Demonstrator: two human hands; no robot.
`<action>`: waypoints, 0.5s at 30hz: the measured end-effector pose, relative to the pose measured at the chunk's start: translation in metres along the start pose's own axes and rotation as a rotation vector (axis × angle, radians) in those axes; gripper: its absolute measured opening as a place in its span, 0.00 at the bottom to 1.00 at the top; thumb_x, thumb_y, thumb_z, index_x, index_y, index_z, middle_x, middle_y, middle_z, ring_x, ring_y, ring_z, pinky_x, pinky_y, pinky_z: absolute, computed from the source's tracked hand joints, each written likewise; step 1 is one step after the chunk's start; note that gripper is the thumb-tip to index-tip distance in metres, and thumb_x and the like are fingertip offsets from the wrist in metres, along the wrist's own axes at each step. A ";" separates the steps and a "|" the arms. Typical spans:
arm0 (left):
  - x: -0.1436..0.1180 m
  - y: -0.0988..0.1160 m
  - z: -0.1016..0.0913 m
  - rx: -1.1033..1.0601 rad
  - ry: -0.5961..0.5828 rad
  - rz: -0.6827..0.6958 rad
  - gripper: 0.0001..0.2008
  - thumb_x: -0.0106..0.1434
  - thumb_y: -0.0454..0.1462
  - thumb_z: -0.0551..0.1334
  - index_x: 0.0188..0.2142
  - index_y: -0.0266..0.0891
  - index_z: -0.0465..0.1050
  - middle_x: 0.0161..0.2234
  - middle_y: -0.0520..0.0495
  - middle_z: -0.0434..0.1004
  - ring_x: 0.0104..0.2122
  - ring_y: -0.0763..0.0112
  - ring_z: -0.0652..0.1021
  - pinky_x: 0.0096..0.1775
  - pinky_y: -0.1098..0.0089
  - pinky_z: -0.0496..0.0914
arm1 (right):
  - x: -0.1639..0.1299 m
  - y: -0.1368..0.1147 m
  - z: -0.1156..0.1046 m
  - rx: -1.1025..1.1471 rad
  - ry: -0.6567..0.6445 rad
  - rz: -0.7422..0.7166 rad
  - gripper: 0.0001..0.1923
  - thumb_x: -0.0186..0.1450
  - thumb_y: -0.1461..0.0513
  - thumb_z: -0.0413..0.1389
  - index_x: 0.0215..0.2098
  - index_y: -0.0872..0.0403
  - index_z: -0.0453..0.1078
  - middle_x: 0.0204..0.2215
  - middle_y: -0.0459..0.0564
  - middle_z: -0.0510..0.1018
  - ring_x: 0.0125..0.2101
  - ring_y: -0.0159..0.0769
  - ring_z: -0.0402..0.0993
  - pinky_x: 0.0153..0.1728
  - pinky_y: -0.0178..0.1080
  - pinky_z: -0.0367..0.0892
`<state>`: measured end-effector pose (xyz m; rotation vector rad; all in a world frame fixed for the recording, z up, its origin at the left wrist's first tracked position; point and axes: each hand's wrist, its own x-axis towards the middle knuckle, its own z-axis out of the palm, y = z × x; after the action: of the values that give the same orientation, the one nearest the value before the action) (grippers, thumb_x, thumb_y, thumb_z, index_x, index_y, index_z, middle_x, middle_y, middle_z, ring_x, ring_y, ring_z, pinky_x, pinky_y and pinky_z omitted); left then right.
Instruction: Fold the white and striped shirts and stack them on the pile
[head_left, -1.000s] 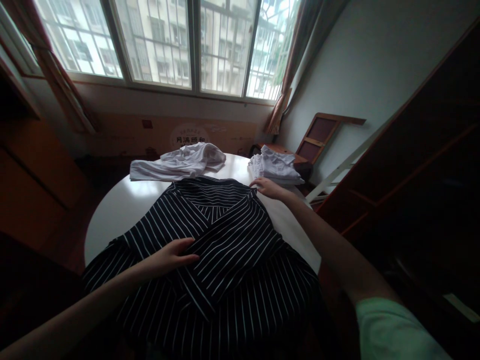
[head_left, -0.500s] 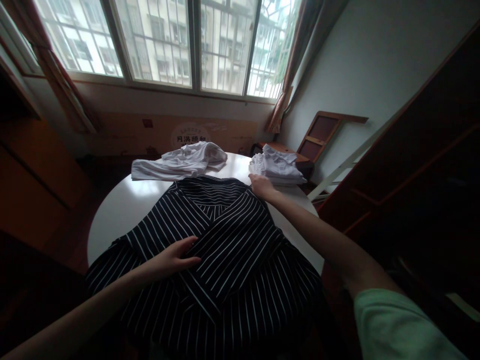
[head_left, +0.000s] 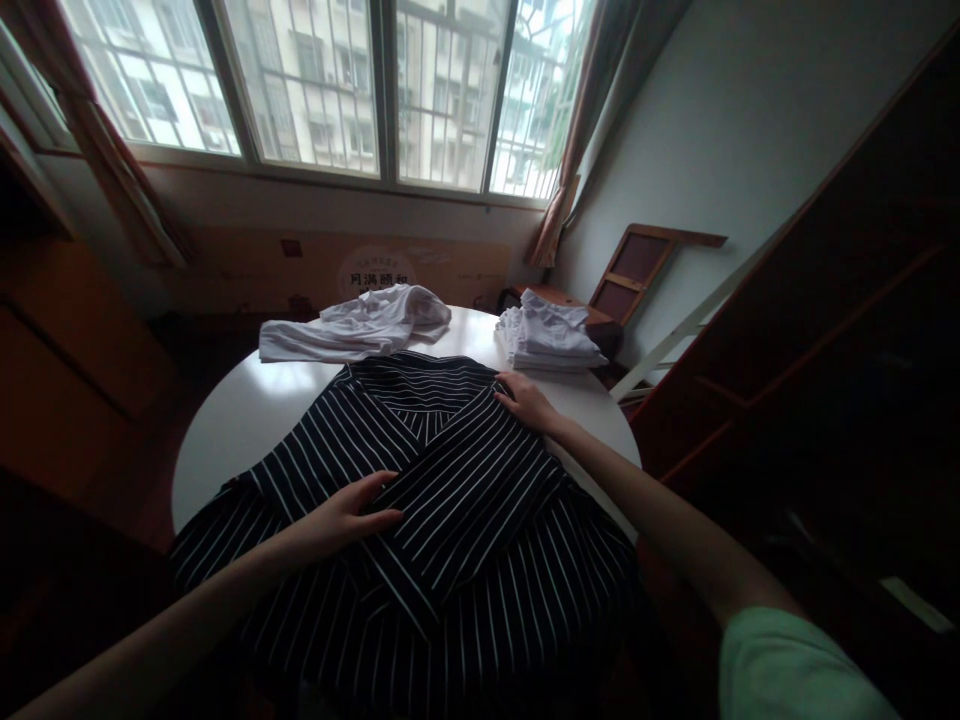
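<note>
A black shirt with white stripes is spread over a round white table, its lower part hanging over the near edge. Its striped sleeves lie folded across the front. My left hand rests on the middle of the shirt, thumb and fingers apart, at the edge of a folded sleeve. At the shirt's far right shoulder, my right hand lies on the cloth with its fingers stretched out and the thumb apart. Neither hand has cloth visibly pinched in it.
A loose white garment lies at the table's far left. A stack of folded white clothes stands at the far right. Beyond are a wooden chair, a large printed cardboard box and a barred window.
My right hand has come down from just above the shirt's right shoulder onto the cloth, its fingers opening. My left hand stays where it was.
</note>
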<state>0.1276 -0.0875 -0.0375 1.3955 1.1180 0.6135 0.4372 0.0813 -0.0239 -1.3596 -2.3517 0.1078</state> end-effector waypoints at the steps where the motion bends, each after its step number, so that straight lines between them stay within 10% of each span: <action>1: 0.000 0.001 0.000 -0.005 0.005 -0.009 0.28 0.50 0.44 0.64 0.51 0.42 0.63 0.49 0.45 0.69 0.49 0.63 0.69 0.50 0.65 0.63 | -0.006 -0.005 -0.008 0.066 0.018 -0.009 0.19 0.62 0.60 0.49 0.50 0.61 0.61 0.48 0.60 0.68 0.50 0.40 0.63 0.51 0.44 0.57; 10: 0.003 -0.011 -0.003 -0.041 0.055 -0.036 0.29 0.51 0.45 0.63 0.51 0.42 0.63 0.52 0.46 0.66 0.51 0.63 0.66 0.53 0.64 0.60 | -0.123 -0.033 -0.067 0.277 -0.414 -0.211 0.37 0.51 0.58 0.60 0.56 0.51 0.53 0.58 0.55 0.55 0.58 0.42 0.50 0.55 0.49 0.52; 15: 0.002 -0.001 0.002 -0.060 0.029 -0.009 0.27 0.51 0.44 0.63 0.50 0.42 0.63 0.47 0.47 0.70 0.48 0.63 0.70 0.50 0.65 0.63 | -0.155 -0.035 -0.048 0.171 -0.169 -0.108 0.24 0.55 0.68 0.51 0.50 0.53 0.60 0.55 0.56 0.61 0.55 0.40 0.56 0.54 0.49 0.56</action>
<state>0.1297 -0.0867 -0.0388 1.3333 1.1199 0.6572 0.4946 -0.0744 -0.0194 -1.1808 -2.4837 0.3968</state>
